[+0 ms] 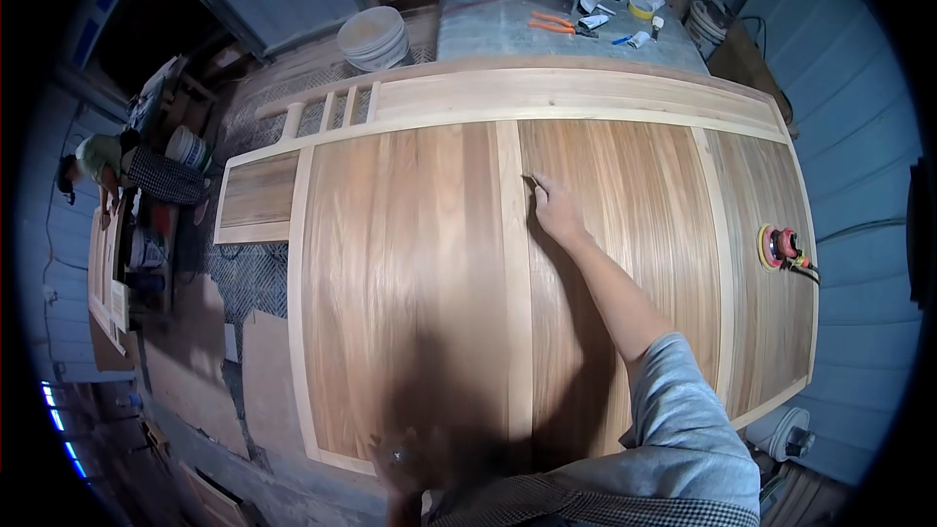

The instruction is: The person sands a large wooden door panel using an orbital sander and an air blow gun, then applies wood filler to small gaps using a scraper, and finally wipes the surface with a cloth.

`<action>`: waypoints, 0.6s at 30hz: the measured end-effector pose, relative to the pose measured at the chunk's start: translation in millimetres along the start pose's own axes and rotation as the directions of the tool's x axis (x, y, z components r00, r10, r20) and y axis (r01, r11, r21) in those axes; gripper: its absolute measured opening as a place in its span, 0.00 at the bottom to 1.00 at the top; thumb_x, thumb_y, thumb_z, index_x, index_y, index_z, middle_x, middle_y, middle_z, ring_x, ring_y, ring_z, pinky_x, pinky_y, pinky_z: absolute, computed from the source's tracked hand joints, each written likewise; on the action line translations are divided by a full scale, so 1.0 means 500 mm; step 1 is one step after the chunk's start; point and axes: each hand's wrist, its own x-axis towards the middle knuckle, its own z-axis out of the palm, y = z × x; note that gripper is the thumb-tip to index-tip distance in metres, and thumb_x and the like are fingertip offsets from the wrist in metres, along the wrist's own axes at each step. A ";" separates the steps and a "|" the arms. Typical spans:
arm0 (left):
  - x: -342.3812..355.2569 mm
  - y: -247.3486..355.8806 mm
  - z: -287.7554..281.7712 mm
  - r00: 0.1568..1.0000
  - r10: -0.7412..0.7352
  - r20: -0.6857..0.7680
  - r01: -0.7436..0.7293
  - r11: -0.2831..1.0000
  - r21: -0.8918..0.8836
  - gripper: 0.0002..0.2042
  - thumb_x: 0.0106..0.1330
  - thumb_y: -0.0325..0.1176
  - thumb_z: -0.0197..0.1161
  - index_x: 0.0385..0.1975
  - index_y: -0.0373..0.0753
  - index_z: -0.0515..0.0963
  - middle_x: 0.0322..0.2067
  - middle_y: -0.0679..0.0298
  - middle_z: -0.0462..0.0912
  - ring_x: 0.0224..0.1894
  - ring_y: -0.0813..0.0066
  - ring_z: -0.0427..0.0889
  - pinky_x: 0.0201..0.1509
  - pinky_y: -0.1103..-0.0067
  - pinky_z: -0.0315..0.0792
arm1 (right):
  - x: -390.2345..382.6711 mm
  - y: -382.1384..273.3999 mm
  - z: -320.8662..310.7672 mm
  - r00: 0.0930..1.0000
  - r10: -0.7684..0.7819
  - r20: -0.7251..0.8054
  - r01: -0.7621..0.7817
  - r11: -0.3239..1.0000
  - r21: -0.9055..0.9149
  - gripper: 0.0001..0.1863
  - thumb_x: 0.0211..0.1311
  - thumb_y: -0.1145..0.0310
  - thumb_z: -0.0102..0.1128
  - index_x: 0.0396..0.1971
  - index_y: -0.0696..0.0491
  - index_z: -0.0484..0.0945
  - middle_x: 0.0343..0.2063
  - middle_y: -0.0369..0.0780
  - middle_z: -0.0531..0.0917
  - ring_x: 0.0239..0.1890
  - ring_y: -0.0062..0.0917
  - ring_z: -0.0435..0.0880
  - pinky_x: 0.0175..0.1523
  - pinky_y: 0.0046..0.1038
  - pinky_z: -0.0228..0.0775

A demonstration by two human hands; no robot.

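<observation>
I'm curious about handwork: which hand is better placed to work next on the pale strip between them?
Probably the right hand: its fingertips are beside the pale strip; the left hand is by the panel's near edge.

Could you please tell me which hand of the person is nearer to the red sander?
Right. The right hand is left of the red sander; the left hand is farther left, by the near edge of the wooden panel.

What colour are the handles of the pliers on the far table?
The handles are orange; the head view shows them best.
</observation>
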 end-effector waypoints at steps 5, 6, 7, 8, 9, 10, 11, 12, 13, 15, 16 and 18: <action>0.064 -0.020 0.025 0.891 -0.414 0.187 0.356 0.381 -0.853 0.11 0.52 0.45 0.57 0.22 0.44 0.76 0.20 0.65 0.76 0.30 0.65 0.75 0.41 0.66 0.60 | 0.086 0.020 0.022 0.995 -0.098 0.002 0.095 0.957 -0.275 0.15 0.56 0.70 0.48 0.45 0.50 0.71 0.31 0.52 0.73 0.35 0.46 0.73 0.40 0.41 0.66; 0.064 -0.010 0.023 0.904 -0.394 0.164 0.360 0.498 -0.789 0.12 0.53 0.46 0.56 0.23 0.44 0.76 0.21 0.65 0.77 0.30 0.66 0.75 0.42 0.66 0.61 | 0.099 0.039 0.023 0.988 -0.157 0.003 0.151 0.944 -0.292 0.16 0.55 0.71 0.48 0.45 0.49 0.72 0.29 0.52 0.73 0.34 0.46 0.74 0.38 0.41 0.66; 0.065 0.002 0.020 0.918 -0.370 0.145 0.357 0.607 -0.710 0.13 0.55 0.48 0.54 0.25 0.45 0.77 0.22 0.65 0.77 0.30 0.67 0.75 0.43 0.67 0.62 | 0.108 0.058 0.023 0.987 -0.158 0.000 0.150 0.936 -0.319 0.16 0.55 0.72 0.48 0.45 0.49 0.71 0.29 0.51 0.73 0.32 0.46 0.74 0.37 0.41 0.67; 0.060 -0.003 0.020 0.932 -0.344 0.110 0.315 0.624 -0.715 0.15 0.58 0.49 0.51 0.27 0.43 0.76 0.23 0.64 0.77 0.30 0.67 0.75 0.44 0.68 0.63 | 0.112 0.062 0.032 0.987 -0.163 0.004 0.155 0.930 -0.333 0.16 0.55 0.72 0.48 0.46 0.49 0.71 0.28 0.51 0.73 0.31 0.46 0.74 0.36 0.41 0.67; 0.057 -0.008 0.023 0.947 -0.312 0.078 0.270 0.640 -0.719 0.18 0.60 0.50 0.47 0.29 0.41 0.76 0.25 0.63 0.78 0.31 0.68 0.75 0.45 0.69 0.65 | 0.117 0.068 0.033 0.984 -0.179 -0.003 0.168 0.926 -0.337 0.17 0.55 0.72 0.48 0.46 0.49 0.71 0.28 0.51 0.73 0.30 0.46 0.74 0.35 0.41 0.67; 0.046 -0.042 0.032 0.957 -0.279 0.083 0.253 0.653 -0.714 0.21 0.62 0.51 0.42 0.31 0.39 0.74 0.27 0.61 0.77 0.32 0.67 0.75 0.45 0.69 0.66 | 0.119 0.074 0.035 0.981 -0.196 -0.011 0.180 0.922 -0.342 0.17 0.54 0.73 0.48 0.46 0.49 0.71 0.28 0.51 0.73 0.29 0.45 0.74 0.34 0.41 0.67; 0.035 -0.077 0.040 0.965 -0.248 0.086 0.234 0.664 -0.710 0.24 0.64 0.52 0.36 0.33 0.36 0.72 0.30 0.58 0.77 0.33 0.67 0.75 0.46 0.70 0.67 | 0.119 0.068 0.034 0.980 -0.197 -0.007 0.183 0.921 -0.345 0.17 0.55 0.72 0.48 0.46 0.49 0.71 0.27 0.50 0.73 0.28 0.45 0.74 0.33 0.40 0.67; 0.025 -0.112 0.049 0.973 -0.215 0.089 0.214 0.675 -0.706 0.27 0.66 0.53 0.30 0.35 0.33 0.70 0.32 0.56 0.76 0.34 0.66 0.75 0.46 0.71 0.68 | 0.121 0.059 0.032 0.980 -0.200 -0.001 0.187 0.921 -0.343 0.17 0.55 0.72 0.48 0.46 0.49 0.71 0.27 0.50 0.73 0.28 0.45 0.74 0.33 0.40 0.67; 0.011 -0.139 0.057 0.960 -0.252 0.122 0.221 0.414 -0.883 0.30 0.65 0.56 0.26 0.36 0.33 0.68 0.34 0.55 0.74 0.36 0.64 0.73 0.48 0.71 0.67 | 0.123 0.048 0.030 0.980 -0.200 0.022 0.195 0.917 -0.347 0.18 0.54 0.73 0.47 0.46 0.48 0.71 0.27 0.50 0.73 0.29 0.44 0.75 0.33 0.40 0.68; 0.030 -0.073 0.040 0.907 -0.318 0.277 0.274 -0.057 -0.960 0.35 0.63 0.61 0.21 0.42 0.33 0.65 0.35 0.56 0.73 0.41 0.62 0.70 0.50 0.70 0.65 | 0.121 0.040 0.022 0.980 -0.194 0.043 0.196 0.913 -0.359 0.18 0.54 0.74 0.47 0.47 0.48 0.71 0.28 0.50 0.73 0.29 0.44 0.75 0.34 0.39 0.68; 0.032 -0.074 0.044 0.905 -0.317 0.283 0.279 -0.060 -0.958 0.35 0.63 0.61 0.21 0.42 0.33 0.65 0.35 0.56 0.73 0.41 0.62 0.70 0.50 0.70 0.65 | 0.119 0.039 0.019 0.981 -0.181 0.074 0.195 0.892 -0.408 0.19 0.53 0.75 0.46 0.47 0.48 0.71 0.28 0.49 0.73 0.30 0.43 0.75 0.35 0.39 0.68; 0.029 -0.071 0.040 0.889 -0.322 0.327 0.282 -0.178 -0.943 0.37 0.61 0.63 0.20 0.46 0.33 0.64 0.36 0.57 0.73 0.41 0.60 0.70 0.50 0.69 0.66 | 0.117 0.023 0.020 0.979 -0.172 0.107 0.202 0.871 -0.448 0.20 0.52 0.76 0.46 0.47 0.47 0.71 0.28 0.48 0.73 0.31 0.42 0.75 0.35 0.38 0.68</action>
